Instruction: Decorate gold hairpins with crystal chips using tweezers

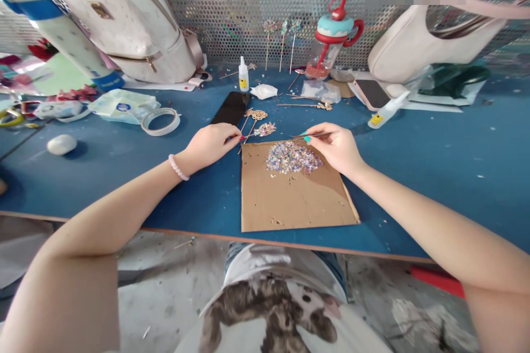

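My left hand (215,143) pinches the thin stick of a gold hairpin, whose flower-shaped head (265,129) is set with shiny stones. Between the thumb and fingers of my right hand (334,146) is a pair of slim tweezers (318,135), their tips pointing left toward the hairpin head. Below both hands a heap of small glittering rhinestones (292,158) lies on a square of brown cardboard (290,204). Other gold hairpins (259,115) rest just behind the held one, by a black phone (230,107).
A glue bottle (243,76) stands behind the phone; another glue bottle (387,111) leans at the right. Further back are a red-handled cup (327,47), upright decorated hairpins (282,47), a white backpack (128,22) and a handbag (414,47). Left lie a tape roll (160,121) and a white stone (62,144).
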Available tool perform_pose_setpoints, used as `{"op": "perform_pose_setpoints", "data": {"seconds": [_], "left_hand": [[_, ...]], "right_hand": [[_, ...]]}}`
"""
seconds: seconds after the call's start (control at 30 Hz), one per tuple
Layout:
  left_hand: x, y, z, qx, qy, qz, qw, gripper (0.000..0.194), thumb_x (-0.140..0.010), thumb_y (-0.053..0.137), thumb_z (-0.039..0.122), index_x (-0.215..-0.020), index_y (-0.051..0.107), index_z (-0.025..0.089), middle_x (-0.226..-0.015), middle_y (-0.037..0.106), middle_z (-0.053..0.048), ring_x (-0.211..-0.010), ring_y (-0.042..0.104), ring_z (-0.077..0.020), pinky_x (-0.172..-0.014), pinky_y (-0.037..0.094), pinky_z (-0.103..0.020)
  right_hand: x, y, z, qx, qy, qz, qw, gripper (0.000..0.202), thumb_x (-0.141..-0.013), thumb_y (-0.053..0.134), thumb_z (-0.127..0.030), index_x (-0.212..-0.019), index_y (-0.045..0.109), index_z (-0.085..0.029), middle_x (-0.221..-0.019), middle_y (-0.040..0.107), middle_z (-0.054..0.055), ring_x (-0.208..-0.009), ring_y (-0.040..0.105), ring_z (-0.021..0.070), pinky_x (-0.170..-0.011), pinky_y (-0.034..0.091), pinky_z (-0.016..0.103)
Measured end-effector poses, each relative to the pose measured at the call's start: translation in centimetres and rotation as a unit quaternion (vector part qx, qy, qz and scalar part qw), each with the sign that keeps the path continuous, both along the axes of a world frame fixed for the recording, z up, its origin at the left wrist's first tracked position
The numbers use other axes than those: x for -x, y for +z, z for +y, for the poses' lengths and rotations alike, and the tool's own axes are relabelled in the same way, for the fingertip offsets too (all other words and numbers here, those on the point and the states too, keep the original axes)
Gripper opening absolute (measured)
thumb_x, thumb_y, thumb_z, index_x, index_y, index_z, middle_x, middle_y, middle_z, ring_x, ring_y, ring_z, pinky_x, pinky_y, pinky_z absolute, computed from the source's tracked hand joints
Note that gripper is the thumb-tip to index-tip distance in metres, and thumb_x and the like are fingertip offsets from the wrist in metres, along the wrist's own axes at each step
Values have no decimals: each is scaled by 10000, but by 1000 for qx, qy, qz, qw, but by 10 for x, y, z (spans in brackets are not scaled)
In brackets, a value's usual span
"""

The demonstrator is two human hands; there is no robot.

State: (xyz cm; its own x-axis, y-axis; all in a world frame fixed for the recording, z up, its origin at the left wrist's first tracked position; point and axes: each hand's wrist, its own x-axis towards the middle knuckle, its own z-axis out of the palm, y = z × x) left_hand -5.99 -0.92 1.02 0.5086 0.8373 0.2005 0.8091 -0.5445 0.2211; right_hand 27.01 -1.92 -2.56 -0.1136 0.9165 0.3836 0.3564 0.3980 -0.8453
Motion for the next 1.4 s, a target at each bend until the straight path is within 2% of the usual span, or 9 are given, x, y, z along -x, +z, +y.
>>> {"op": "perform_pose_setpoints", "data": {"seconds": [0.1, 0.23, 0.33, 0.43, 0.6, 0.8, 1.17, 1.4], "left_hand": [[-1, -1, -1, -3, 2, -10, 1000, 363, -978, 410, 361, -1027, 717, 173, -1050, 747, -86, -950, 679, -224, -839, 521, -318], [-3, -3, 0, 0, 5, -18, 1000, 349, -967, 419, 340, -1015, 718, 165, -1048, 749, -84, -947, 680, -225, -832, 517, -318], [-5, -6, 0, 7, 6, -20, 1000, 341, -964, 426, 336, -995, 718, 165, -1030, 751, -81, -943, 678, -227, -832, 515, -320], [-5, -7, 1, 12, 11, -23, 1000, 336, -964, 436, 343, -994, 719, 164, -1032, 750, -79, -927, 674, -219, -832, 512, -315], [-5, -9, 1, 15, 19, -32, 999, 311, -953, 459, 328, -991, 720, 163, -1007, 753, -70, -884, 670, -208, -819, 504, -312], [-6, -8, 0, 4, 24, -40, 999, 309, -942, 456, 320, -994, 720, 166, -1020, 752, -68, -931, 673, -217, -826, 504, -314], [-4, -8, 1, -7, 24, -43, 999, 315, -943, 456, 336, -999, 721, 174, -1008, 747, -66, -858, 653, -200, -773, 490, -314], [-3, -7, 0, -10, 20, -41, 999, 309, -946, 456, 323, -1001, 721, 171, -1031, 751, -72, -926, 668, -212, -813, 500, -317]], "right_hand": [[1, 2, 5, -8, 0, -11, 1000, 250, -784, 759, -470, -838, 724, -228, -782, 727, 27, -652, 629, 168, -609, 493, 343], [8, 8, 24, -18, 4, -30, 999, 157, -772, 777, -369, -811, 726, -225, -789, 736, 26, -700, 658, 182, -695, 519, 371], [14, 8, 40, -5, 14, -44, 999, 63, -773, 768, -258, -790, 720, -221, -746, 728, 22, -678, 662, 181, -692, 525, 368], [16, 6, 48, 9, 19, -59, 998, 54, -766, 767, -194, -774, 718, -215, -729, 724, 24, -650, 653, 176, -679, 523, 365], [15, 3, 47, 11, 5, -84, 996, 67, -779, 760, -166, -789, 715, -214, -724, 710, 19, -647, 632, 171, -687, 522, 367], [16, 5, 44, 5, -12, -107, 994, 56, -793, 740, -181, -775, 695, -209, -744, 714, 26, -668, 647, 177, -719, 540, 372], [15, 7, 41, 1, -29, -111, 993, 59, -778, 726, -170, -772, 686, -213, -735, 704, 26, -669, 655, 180, -711, 549, 373], [14, 4, 43, -5, -24, -109, 994, 63, -771, 729, -176, -772, 682, -217, -728, 705, 16, -664, 661, 175, -703, 551, 365]]}}
